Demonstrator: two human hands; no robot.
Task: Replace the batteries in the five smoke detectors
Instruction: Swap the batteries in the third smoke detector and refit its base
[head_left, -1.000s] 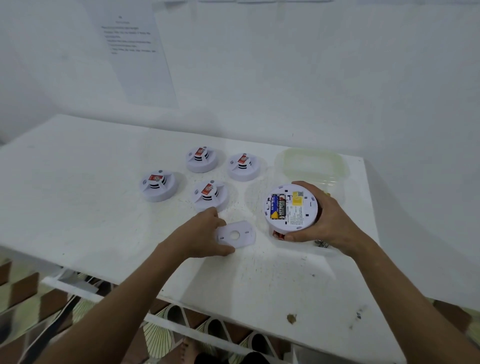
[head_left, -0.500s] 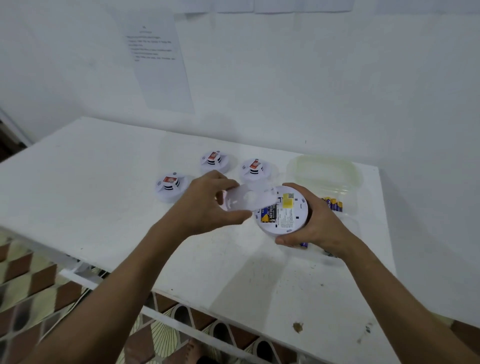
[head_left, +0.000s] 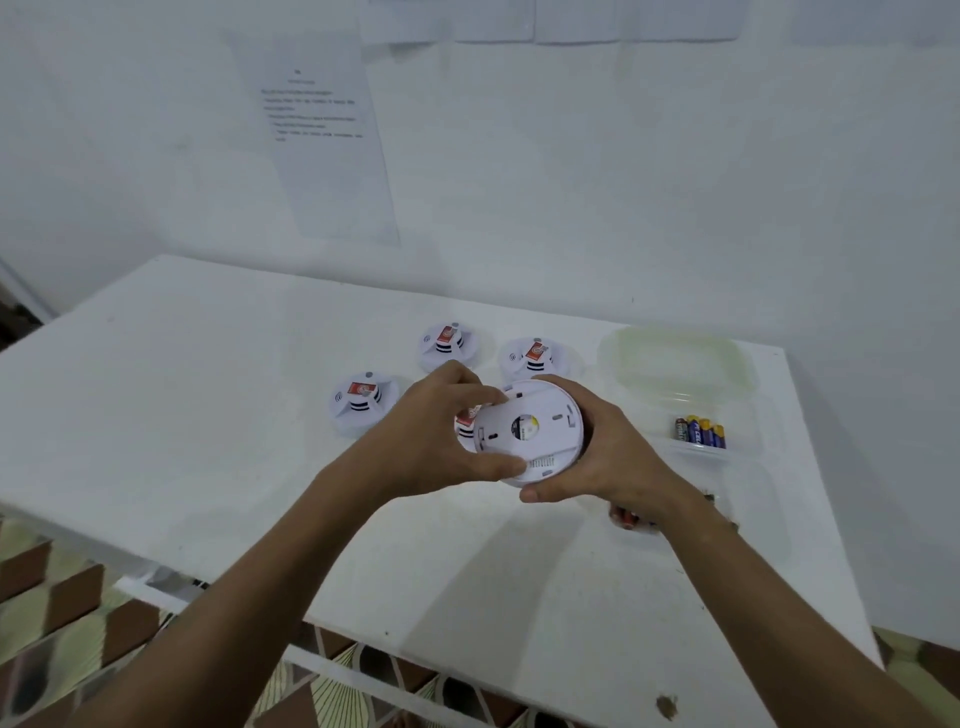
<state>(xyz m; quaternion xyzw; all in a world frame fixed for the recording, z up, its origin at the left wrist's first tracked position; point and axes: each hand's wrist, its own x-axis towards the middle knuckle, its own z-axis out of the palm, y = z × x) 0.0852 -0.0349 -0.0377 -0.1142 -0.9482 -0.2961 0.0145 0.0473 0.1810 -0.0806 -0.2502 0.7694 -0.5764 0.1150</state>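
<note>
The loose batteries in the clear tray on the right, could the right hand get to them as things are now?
Probably not at once. The batteries lie uncovered just beyond the right hand, with bare table between, but that hand grips the smoke detector together with the left hand, so it must let go first.

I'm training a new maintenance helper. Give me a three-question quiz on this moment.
1. True or false: both hands hold the round white smoke detector.
2. How many smoke detectors lie fully visible on the white table? A two, B three, C five.
3. The loose batteries lie on the person's ____ side.

Key: 1 true: left hand and right hand grip it. 2 B. 3 right.
</note>
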